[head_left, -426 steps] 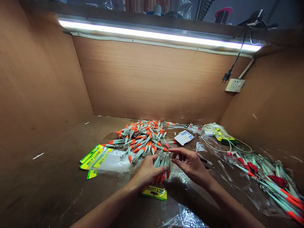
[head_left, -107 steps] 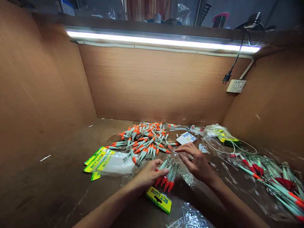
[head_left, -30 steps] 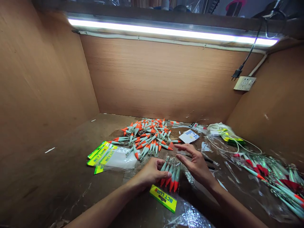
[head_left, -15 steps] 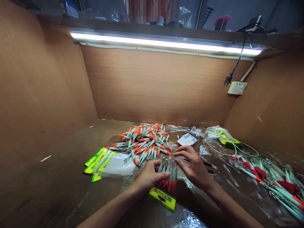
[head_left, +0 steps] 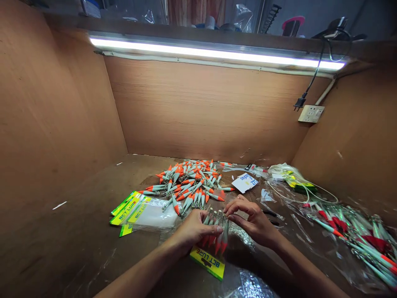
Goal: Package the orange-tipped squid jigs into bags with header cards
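My left hand point(head_left: 196, 228) grips a clear packet of fishing lures, thumb across its front. Several pale lures with orange-red ends point(head_left: 224, 238) lie side by side in it, metal hooks toward the far end. The packet's yellow-green BCT LURE header card point(head_left: 207, 262) hangs toward me, upside down. My right hand point(head_left: 246, 217) pinches at the packet's far right corner, by the hooks; whether the fingertips hold plastic or a hook is too small to tell. Beyond both hands lies a heap of loose orange and pale lures point(head_left: 189, 182).
Flat BCT LURE bags point(head_left: 158, 213) lie on the left. A handwritten white card point(head_left: 245, 183) sits behind my right hand, with black-handled pliers point(head_left: 271, 217) near its wrist. Packed lures point(head_left: 362, 240) spread at the right. Plastic scraps point(head_left: 248, 285) lie in front. A plug point(head_left: 300, 101) dangles from above.
My right hand has moved left and its fingers have closed at the packet's hook end. The packet and my left hand have shifted slightly left.
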`<action>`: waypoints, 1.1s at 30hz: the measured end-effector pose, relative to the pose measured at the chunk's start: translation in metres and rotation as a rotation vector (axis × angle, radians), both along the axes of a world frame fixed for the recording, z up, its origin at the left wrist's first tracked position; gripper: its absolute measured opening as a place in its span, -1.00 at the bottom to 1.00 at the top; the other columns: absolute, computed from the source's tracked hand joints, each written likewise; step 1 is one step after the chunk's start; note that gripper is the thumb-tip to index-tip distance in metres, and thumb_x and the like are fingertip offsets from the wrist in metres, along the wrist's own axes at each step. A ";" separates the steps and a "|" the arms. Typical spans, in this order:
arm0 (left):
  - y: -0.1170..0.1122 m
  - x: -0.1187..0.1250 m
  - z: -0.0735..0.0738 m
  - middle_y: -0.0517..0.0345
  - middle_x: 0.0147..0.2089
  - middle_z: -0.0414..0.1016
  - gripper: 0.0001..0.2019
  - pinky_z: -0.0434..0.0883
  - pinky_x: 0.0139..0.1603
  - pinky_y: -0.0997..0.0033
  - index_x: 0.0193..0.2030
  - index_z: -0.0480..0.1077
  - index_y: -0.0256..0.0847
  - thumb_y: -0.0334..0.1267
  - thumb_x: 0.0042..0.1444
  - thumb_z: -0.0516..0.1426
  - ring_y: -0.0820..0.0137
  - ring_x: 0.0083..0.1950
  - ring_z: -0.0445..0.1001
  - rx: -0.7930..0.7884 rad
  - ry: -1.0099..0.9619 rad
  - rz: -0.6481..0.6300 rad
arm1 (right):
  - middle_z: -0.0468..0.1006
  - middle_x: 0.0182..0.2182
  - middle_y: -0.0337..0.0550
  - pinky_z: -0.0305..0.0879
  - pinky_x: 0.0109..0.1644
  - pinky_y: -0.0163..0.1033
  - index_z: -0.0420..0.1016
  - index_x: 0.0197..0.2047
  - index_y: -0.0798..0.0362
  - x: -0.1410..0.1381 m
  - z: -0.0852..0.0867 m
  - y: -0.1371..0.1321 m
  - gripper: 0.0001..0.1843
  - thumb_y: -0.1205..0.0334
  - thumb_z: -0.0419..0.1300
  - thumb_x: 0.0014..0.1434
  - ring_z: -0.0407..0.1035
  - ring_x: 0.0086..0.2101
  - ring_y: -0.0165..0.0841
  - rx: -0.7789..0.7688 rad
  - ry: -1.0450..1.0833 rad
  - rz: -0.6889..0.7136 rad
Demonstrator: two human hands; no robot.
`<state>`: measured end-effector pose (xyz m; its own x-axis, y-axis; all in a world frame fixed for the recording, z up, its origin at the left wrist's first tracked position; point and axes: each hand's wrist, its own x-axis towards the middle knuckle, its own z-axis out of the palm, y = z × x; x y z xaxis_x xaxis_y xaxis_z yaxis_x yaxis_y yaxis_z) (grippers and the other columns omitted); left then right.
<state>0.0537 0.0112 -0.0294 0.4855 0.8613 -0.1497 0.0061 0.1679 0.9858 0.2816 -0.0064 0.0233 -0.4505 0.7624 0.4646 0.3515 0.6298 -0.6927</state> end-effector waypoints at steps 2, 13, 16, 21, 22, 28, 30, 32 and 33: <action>0.000 0.000 0.000 0.11 -0.37 0.54 -0.57 0.28 -0.40 0.49 -0.26 0.55 -0.33 -0.02 -0.14 0.44 0.41 -0.42 0.42 0.028 -0.001 -0.013 | 0.61 -0.23 -0.15 0.29 -0.02 -0.13 0.52 -0.27 -0.02 0.002 -0.001 0.001 -0.84 0.16 0.19 0.35 0.42 -0.17 -0.24 -0.012 -0.001 -0.001; 0.002 -0.010 0.009 0.19 -0.44 0.46 -0.61 0.25 -0.39 0.49 -0.34 0.51 -0.32 -0.06 -0.16 0.45 0.49 -0.48 0.32 -0.016 -0.013 -0.123 | 0.55 -0.26 -0.13 0.29 -0.05 -0.15 0.42 -0.28 0.01 0.006 -0.006 0.005 -0.76 0.07 0.12 0.38 0.39 -0.20 -0.26 -0.047 -0.054 0.022; 0.004 -0.009 0.005 0.20 -0.47 0.46 -0.60 0.25 -0.40 0.49 -0.39 0.49 -0.31 -0.04 -0.19 0.46 0.48 -0.49 0.33 0.009 0.013 -0.117 | 0.55 -0.26 -0.13 0.29 -0.05 -0.15 0.41 -0.27 0.01 0.007 -0.004 0.004 -0.76 0.07 0.11 0.38 0.39 -0.21 -0.26 -0.048 -0.072 0.069; 0.007 -0.007 0.000 0.18 -0.48 0.48 -0.57 0.23 -0.43 0.50 -0.43 0.46 -0.30 -0.01 -0.25 0.47 0.47 -0.49 0.36 0.035 0.054 -0.052 | 0.57 -0.23 -0.11 0.27 0.00 -0.10 0.44 -0.26 0.00 0.009 0.000 0.004 -0.78 0.08 0.12 0.38 0.39 -0.18 -0.25 -0.027 -0.098 0.078; 0.007 -0.007 0.000 0.19 -0.49 0.48 -0.56 0.22 -0.44 0.50 -0.44 0.46 -0.30 0.00 -0.25 0.47 0.47 -0.49 0.35 0.036 0.063 -0.042 | 0.57 -0.24 -0.11 0.28 -0.01 -0.10 0.45 -0.26 0.00 0.010 0.000 0.005 -0.77 0.08 0.12 0.38 0.38 -0.19 -0.24 -0.022 -0.104 0.067; 0.005 -0.007 0.006 0.17 -0.48 0.49 -0.55 0.20 -0.46 0.52 -0.42 0.47 -0.30 0.03 -0.22 0.45 0.48 -0.51 0.34 0.026 0.025 -0.065 | 0.54 -0.30 -0.12 0.29 -0.07 -0.12 0.44 -0.28 0.00 0.008 -0.001 0.004 -0.78 0.09 0.13 0.37 0.36 -0.22 -0.24 0.010 -0.125 0.020; 0.005 -0.008 0.008 0.14 -0.45 0.51 -0.55 0.23 -0.45 0.51 -0.40 0.48 -0.31 0.02 -0.24 0.46 0.47 -0.49 0.36 0.023 0.026 -0.058 | 0.56 -0.25 -0.11 0.29 -0.03 -0.11 0.44 -0.27 0.00 0.006 -0.001 0.003 -0.80 0.11 0.13 0.37 0.37 -0.17 -0.23 0.010 -0.098 0.032; 0.006 -0.009 0.008 0.14 -0.44 0.51 -0.54 0.25 -0.43 0.50 -0.39 0.49 -0.32 0.01 -0.25 0.47 0.46 -0.48 0.37 0.019 0.032 -0.044 | 0.57 -0.15 -0.08 0.29 0.03 -0.09 0.45 -0.26 0.00 0.004 -0.001 0.003 -0.81 0.12 0.13 0.38 0.39 -0.10 -0.22 0.007 -0.060 0.054; 0.006 -0.009 0.007 0.14 -0.44 0.51 -0.55 0.25 -0.43 0.50 -0.39 0.49 -0.31 0.00 -0.26 0.47 0.46 -0.48 0.37 0.015 0.032 -0.041 | 0.57 -0.11 -0.07 0.29 0.06 -0.07 0.45 -0.26 0.00 0.004 0.000 0.002 -0.81 0.13 0.13 0.38 0.39 -0.07 -0.21 0.003 -0.047 0.063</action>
